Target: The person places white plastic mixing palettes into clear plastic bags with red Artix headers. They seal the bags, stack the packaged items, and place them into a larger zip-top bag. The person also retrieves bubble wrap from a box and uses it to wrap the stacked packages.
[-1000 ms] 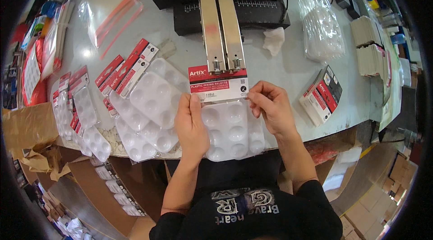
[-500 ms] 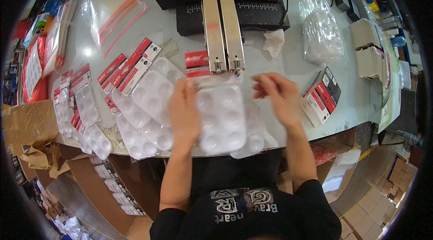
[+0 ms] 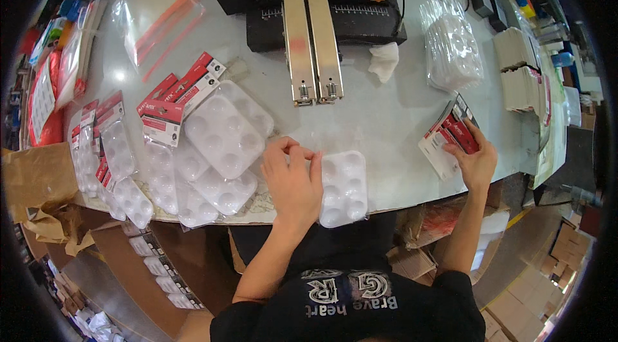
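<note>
My left hand [image 3: 293, 178] is over the table's front part, palm down, fingers loosely bent and apart with nothing visible in them. Its thumb side is right next to a white plastic paint palette [image 3: 343, 189] in clear film at the table edge; whether they touch I cannot tell. My right hand [image 3: 476, 158] pinches a red-and-white header card [image 3: 460, 138] at the stack of cards [image 3: 439, 155] on the right. Several bagged palettes [image 3: 222, 129] are heaped to the left, some topped with red header cards [image 3: 162, 121].
A black machine [image 3: 325, 23] with two metal arms [image 3: 313, 43] stands at the back centre. Behind the cards lies a stack of clear-wrapped palettes [image 3: 454, 52]. Clear bags [image 3: 158, 10] lie back left, more carded palettes [image 3: 119, 149] at far left, and crumpled white tissue [image 3: 383, 62] beside the machine.
The carded palette at the metal arms is now on the left heap. My left hand has moved right, beside another palette; my right hand has gone right and taken hold of a header card.
</note>
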{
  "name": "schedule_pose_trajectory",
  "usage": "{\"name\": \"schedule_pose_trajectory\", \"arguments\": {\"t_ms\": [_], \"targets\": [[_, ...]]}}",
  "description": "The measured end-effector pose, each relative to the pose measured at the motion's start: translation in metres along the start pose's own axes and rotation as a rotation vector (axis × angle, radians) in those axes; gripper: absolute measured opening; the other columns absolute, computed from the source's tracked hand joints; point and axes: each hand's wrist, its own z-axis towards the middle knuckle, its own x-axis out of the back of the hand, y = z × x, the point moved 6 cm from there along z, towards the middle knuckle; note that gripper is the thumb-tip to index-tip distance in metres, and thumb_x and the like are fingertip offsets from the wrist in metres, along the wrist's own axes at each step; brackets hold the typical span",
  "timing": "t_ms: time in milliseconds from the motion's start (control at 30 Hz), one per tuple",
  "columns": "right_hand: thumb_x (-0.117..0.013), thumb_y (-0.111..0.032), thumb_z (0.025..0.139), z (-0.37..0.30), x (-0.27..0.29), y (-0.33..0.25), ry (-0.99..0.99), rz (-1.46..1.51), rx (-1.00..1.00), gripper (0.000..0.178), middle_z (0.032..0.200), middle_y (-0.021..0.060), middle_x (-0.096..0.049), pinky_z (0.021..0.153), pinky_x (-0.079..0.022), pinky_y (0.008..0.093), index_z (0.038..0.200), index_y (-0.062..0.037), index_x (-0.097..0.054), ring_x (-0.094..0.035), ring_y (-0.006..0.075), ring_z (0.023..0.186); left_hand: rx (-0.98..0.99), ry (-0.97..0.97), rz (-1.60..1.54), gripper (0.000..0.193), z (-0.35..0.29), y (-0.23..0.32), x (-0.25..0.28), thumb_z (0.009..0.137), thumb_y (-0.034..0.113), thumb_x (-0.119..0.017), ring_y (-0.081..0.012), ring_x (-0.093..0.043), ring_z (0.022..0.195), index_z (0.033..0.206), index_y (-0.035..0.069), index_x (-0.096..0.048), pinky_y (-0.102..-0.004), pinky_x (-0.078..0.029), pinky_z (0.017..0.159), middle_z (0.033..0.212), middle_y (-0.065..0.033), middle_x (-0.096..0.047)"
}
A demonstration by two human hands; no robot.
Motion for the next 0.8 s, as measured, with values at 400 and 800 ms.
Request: {"name": "schedule_pose_trajectory", "arguments": {"t_ms": [400,800], "targets": [[-0.08,-0.024,0.073,-0.049,-0.044,-0.177,-0.63,0.39,0.609,0.034,0.062,0.0049,-0.057,0.054,-0.042,0.0246,0.088,0.0002,-0.062,-0.046,0.0073,0.056,0.494,-0.348,-1.073,0.015,-0.011,0.012,0.021,0.09,0.009,-0.061,-0.0067,-0.06,0.079,0.095,-0.004,-0.063,-0.0201,-0.046,0.071,0.091,-0.0085,-0.071],[-0.082,-0.028,0.069,-0.05,-0.044,-0.176,-0.665,0.345,0.732,0.037,0.058,0.007,-0.055,0.048,-0.038,0.0267,0.084,-0.0004,-0.062,-0.043,0.0074,0.051,0.376,-0.273,-0.787,0.015,-0.013,0.011,0.024,0.092,0.015,-0.06,-0.0018,-0.039,0.055,0.089,0.001,-0.066,-0.0201,-0.031,0.049,0.059,0.0019,-0.053]]}}
